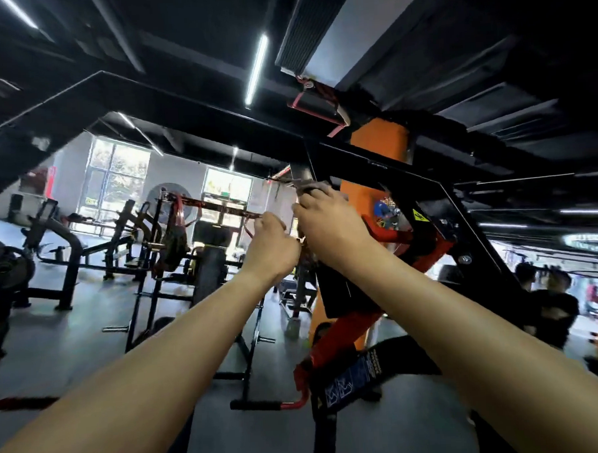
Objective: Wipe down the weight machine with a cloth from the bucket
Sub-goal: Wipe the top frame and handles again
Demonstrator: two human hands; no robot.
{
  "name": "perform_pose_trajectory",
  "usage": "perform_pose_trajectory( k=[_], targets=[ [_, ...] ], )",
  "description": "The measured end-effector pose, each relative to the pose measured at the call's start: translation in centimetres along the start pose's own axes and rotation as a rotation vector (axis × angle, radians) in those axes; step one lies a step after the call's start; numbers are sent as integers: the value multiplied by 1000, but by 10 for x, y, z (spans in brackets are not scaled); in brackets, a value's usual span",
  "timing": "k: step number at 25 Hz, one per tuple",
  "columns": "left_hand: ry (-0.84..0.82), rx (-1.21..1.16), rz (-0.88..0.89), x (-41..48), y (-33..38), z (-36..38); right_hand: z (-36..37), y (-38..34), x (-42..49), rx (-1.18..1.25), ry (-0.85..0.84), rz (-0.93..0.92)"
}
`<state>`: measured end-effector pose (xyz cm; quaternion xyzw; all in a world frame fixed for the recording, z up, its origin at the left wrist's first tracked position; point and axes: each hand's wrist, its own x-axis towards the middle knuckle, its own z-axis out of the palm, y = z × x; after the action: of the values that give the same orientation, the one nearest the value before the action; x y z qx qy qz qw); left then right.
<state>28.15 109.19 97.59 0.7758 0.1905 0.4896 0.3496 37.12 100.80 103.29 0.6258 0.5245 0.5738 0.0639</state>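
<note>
On my feed both bare arms reach up and forward to the weight machine (409,187), whose black frame crosses overhead. I take its grey post (300,173) as my mark.

The right hand (328,218) is up against the post, just below where the post meets the black frame. Its fingers are curled over a grey cloth (314,187), which is pressed to the post at the fingertips, with a crumpled edge showing above the knuckles.

The left hand (272,241) sits just left of the post and a little lower than the right hand, close beside the right wrist. Its fingers are curled into a loose fist with the back of the hand toward me. The palm side is hidden, so I cannot tell whether it has hold of anything.

Right of the post and behind it stands an orange pillar (378,144). Below the post, to its right, a red lever arm (350,323) of the machine slopes down. Far left of the post, other black gym machines (62,243) stand before bright windows (117,176). Far right of the post and lower, people in dark tops (551,304) show only as a blur.
</note>
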Motion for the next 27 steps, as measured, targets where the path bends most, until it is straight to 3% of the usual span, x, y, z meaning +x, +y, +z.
perform_pose_trajectory(
  k=[6, 10, 14, 17, 21, 27],
  targets=[
    [-88, -19, 17, 5, -5, -14, -20, -17, 39, -50, -293, 20],
    [-172, 81, 48, 2, -12, -16, -9, -23, 15, -170, -329, -61],
    [-205, 127, 112, 2, -21, -19, -11, -16, 36, -108, -329, 34],
    [-177, 137, 120, 4, -16, -25, -7, -26, 15, -80, -227, -17],
    [-171, 113, 113, 2, -8, -18, -3, -10, -16, 205, 29, 15],
    [-179, -1, 98, -8, -2, -2, -36, -1, -41, 641, -24, 237]
  ],
)
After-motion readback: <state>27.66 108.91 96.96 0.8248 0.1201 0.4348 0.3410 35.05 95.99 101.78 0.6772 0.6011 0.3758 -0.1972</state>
